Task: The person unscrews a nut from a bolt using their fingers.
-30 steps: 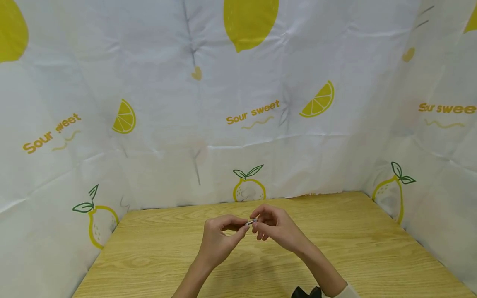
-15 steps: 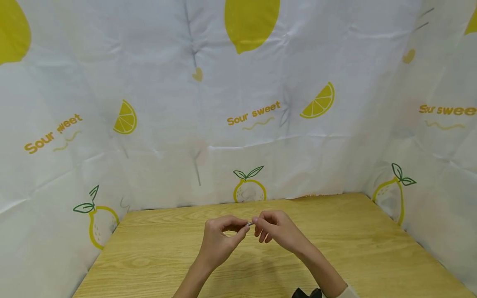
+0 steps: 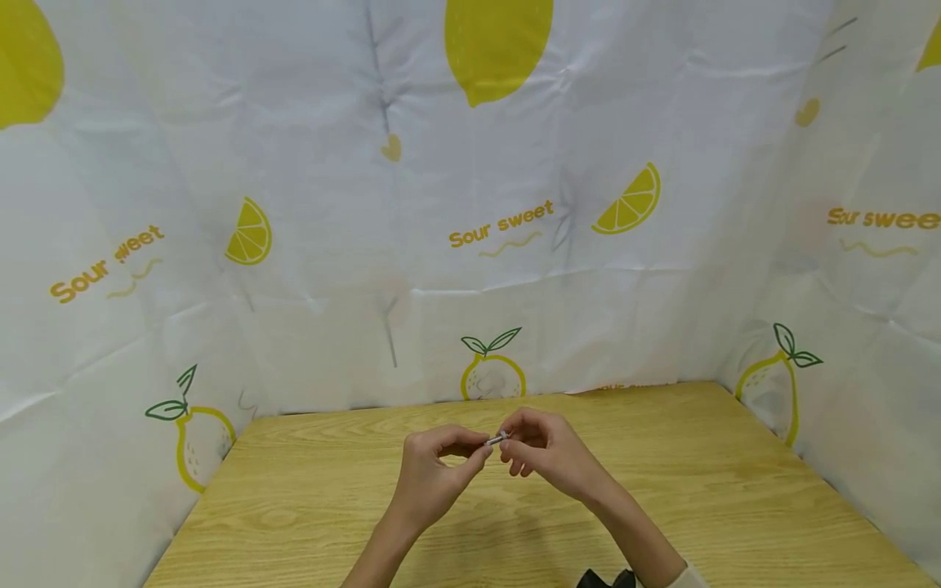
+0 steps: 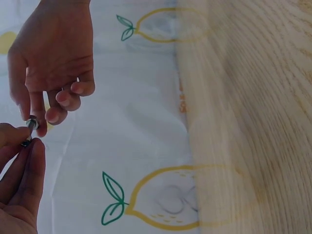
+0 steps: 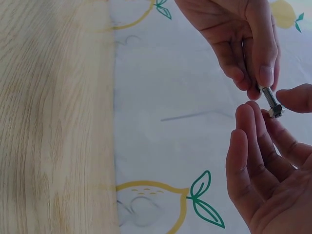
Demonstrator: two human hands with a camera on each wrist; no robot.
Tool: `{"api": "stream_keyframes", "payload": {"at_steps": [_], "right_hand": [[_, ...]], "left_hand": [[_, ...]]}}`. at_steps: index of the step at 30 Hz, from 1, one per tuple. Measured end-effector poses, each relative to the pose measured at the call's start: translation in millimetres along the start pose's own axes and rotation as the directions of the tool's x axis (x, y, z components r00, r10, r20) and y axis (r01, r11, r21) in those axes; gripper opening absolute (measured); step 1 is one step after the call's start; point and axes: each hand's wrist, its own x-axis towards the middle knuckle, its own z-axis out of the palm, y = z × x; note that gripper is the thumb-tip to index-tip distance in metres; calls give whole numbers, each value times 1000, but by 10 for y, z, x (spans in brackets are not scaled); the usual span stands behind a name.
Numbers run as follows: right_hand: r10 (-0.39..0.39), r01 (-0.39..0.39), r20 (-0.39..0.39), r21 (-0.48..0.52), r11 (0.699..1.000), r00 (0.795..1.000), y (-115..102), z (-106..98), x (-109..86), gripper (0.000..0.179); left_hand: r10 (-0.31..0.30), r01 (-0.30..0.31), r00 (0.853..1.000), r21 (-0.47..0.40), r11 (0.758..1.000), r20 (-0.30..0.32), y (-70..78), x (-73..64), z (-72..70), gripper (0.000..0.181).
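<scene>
A small silver bolt (image 5: 268, 96) with a threaded shank is held up over the table between both hands. My left hand (image 3: 437, 478) pinches one end of it between thumb and fingers, hiding that end. On the other end sits a metal nut (image 5: 276, 111). My right hand (image 3: 551, 453) has its index fingertip and thumb on either side of the nut, the other fingers loosely bent below. In the left wrist view the nut (image 4: 32, 122) shows between the right hand's thumb and index finger.
The wood-grain table (image 3: 309, 506) spreads under both hands. A white cloth (image 3: 331, 245) printed with lemons hangs behind it and along both sides. A black object (image 3: 606, 579) pokes in at the bottom edge, beside the right forearm.
The right thumb and index finger closed over the bolt's end half a second ago, then parted again, showing the nut. My left hand has stayed in place with the bolt.
</scene>
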Motion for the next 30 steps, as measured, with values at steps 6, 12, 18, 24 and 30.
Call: {"api": "stream_keyframes", "payload": {"at_steps": [6, 12, 18, 24, 30], "right_hand": [[67, -67, -19, -15, 998, 998, -13, 7, -3, 27], [99, -99, -8, -32, 995, 995, -21, 8, 8, 34], [74, -74, 2, -40, 996, 997, -3, 5, 6, 31], [43, -43, 4, -18, 999, 999, 21, 17, 5, 23], [-2, 2, 15, 20, 1000, 1000, 23, 12, 19, 22]], "left_hand": [[6, -6, 1000, -3, 1000, 3, -5, -3, 5, 8], [12, -12, 1000, -3, 1000, 2, -14, -5, 11, 7], [5, -5, 1000, 3, 1000, 4, -24, -11, 12, 7], [-3, 3, 1000, 6, 1000, 6, -34, -22, 8, 7], [4, -4, 1000, 8, 1000, 3, -40, -6, 6, 7]]}}
